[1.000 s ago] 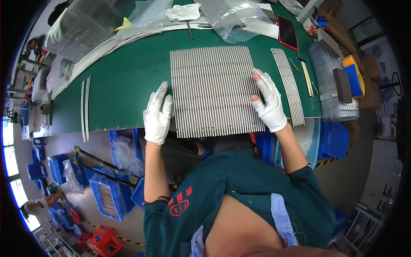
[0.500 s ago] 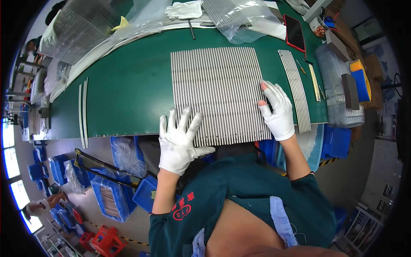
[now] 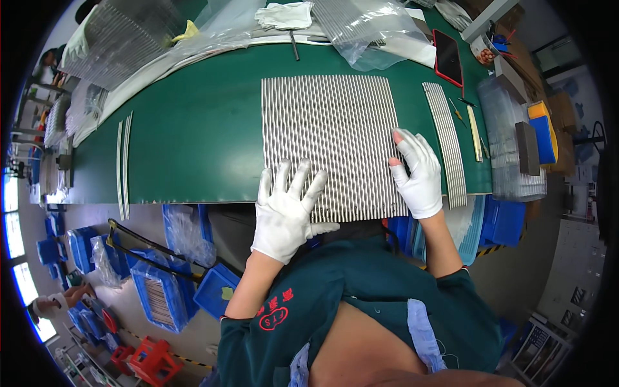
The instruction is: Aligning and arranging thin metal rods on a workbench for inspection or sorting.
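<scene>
A wide sheet of thin silvery metal rods (image 3: 332, 122), laid side by side, covers the middle of the green table. My left hand (image 3: 287, 206), in a white glove, lies flat with its fingers spread over the sheet's near left corner. At the right edge, my right hand (image 3: 419, 177) rests its fingers against the outer rods. Its thumb and index fingertip stick out bare from the white glove, apart from each other. To the right lies a narrow group of similar rods (image 3: 446, 145), and two or so loose rods (image 3: 124, 164) are at the far left.
A red-edged phone (image 3: 449, 58), a short dark rod (image 3: 294, 46) and a white glove (image 3: 284, 15) lie at the back. Clear plastic boxes (image 3: 506, 142) line the right end. Blue crates (image 3: 158, 293) stand on the floor to the left, below the green table (image 3: 193, 142).
My left hand has slid to the right across the sheet's near edge, fingers still spread. My right hand stays at the right edge. The whole view has shifted slightly.
</scene>
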Tool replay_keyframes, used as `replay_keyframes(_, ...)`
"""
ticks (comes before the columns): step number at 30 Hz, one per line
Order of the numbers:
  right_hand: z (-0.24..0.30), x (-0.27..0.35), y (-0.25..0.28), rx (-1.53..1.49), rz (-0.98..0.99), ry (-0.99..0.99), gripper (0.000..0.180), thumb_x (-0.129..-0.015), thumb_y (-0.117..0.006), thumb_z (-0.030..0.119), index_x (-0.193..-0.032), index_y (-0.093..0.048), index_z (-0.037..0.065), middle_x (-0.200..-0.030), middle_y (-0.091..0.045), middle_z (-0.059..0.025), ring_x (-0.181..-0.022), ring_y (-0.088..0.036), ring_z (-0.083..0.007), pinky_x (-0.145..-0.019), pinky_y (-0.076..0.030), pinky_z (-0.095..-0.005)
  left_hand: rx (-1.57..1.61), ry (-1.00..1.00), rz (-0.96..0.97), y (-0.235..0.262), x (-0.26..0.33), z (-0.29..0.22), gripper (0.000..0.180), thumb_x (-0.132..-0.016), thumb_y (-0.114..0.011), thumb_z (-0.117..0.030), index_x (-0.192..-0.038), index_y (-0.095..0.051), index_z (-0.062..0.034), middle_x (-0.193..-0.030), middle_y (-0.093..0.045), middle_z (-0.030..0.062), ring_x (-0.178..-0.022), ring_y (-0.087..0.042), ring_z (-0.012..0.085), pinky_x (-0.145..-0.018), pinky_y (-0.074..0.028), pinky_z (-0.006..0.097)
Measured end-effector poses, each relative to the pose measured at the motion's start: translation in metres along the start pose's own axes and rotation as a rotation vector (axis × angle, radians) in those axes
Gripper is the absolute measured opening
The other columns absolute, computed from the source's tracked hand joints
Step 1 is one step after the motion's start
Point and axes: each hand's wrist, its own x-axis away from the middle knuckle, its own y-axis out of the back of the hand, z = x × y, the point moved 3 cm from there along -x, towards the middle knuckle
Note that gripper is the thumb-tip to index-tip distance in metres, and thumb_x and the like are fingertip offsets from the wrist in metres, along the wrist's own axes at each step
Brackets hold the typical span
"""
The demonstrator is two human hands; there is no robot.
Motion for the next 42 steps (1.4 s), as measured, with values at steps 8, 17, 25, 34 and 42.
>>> replay_keyframes(8,0.000,0.000,0.000,0.023,0.009,-0.008,0.041,-0.088,-0.063,0.024,-0.124,-0.058,0.005,-0.125,-0.063,-0.0117,-0.119,-0.057,-0.0308,-0.105,-0.041,-0.0481,-0.027,0.016,0.029,0.001,0.001,-0.003,0.093,-0.066,-0.073,-0.063,-0.142,-0.046,-0.0179,-0.142,-0.048,0.0147,-0.133,-0.041,0.0387,-0.111,-0.025,0.058)
replay_keyframes(17,0.000,-0.001,0.000,0.030,0.017,-0.004,0.042,-0.087,-0.064,0.023,-0.124,-0.058,0.004,-0.125,-0.063,-0.0121,-0.119,-0.057,-0.0312,-0.105,-0.041,-0.0479,0.028,-0.045,0.106,-0.002,-0.012,-0.015,0.093,-0.067,-0.070,-0.064,-0.143,-0.045,-0.0163,-0.144,-0.045,0.0130,-0.136,-0.037,0.0329,-0.114,-0.022,0.054)
replay_keyframes(25,0.000,0.000,0.002,0.038,0.022,-0.009,0.042,-0.087,-0.065,0.022,-0.124,-0.058,0.004,-0.126,-0.062,-0.0120,-0.119,-0.057,-0.0308,-0.106,-0.040,-0.0478,0.039,-0.013,0.071,0.018,0.003,-0.003,0.093,-0.064,-0.075,-0.061,-0.140,-0.047,-0.0152,-0.141,-0.048,0.0125,-0.132,-0.043,0.0324,-0.111,-0.026,0.056)
replay_keyframes(34,0.002,-0.001,0.002,0.036,0.015,-0.004,0.042,-0.087,-0.065,0.023,-0.124,-0.058,0.004,-0.126,-0.062,-0.0113,-0.120,-0.057,-0.0304,-0.106,-0.040,-0.0476,0.022,-0.014,0.036,0.007,0.010,0.014,0.092,-0.066,-0.072,-0.060,-0.141,-0.046,-0.0146,-0.141,-0.048,0.0119,-0.130,-0.044,0.0336,-0.107,-0.032,0.056)
replay_keyframes(42,0.003,-0.002,0.001,0.033,0.019,-0.010,0.040,-0.087,-0.065,0.023,-0.122,-0.059,0.004,-0.125,-0.063,-0.0114,-0.119,-0.058,-0.0300,-0.105,-0.041,-0.0476,-0.008,0.014,0.067,0.009,0.012,0.010,0.091,-0.066,-0.071,-0.063,-0.141,-0.047,-0.0157,-0.142,-0.047,0.0119,-0.131,-0.043,0.0333,-0.108,-0.029,0.058)
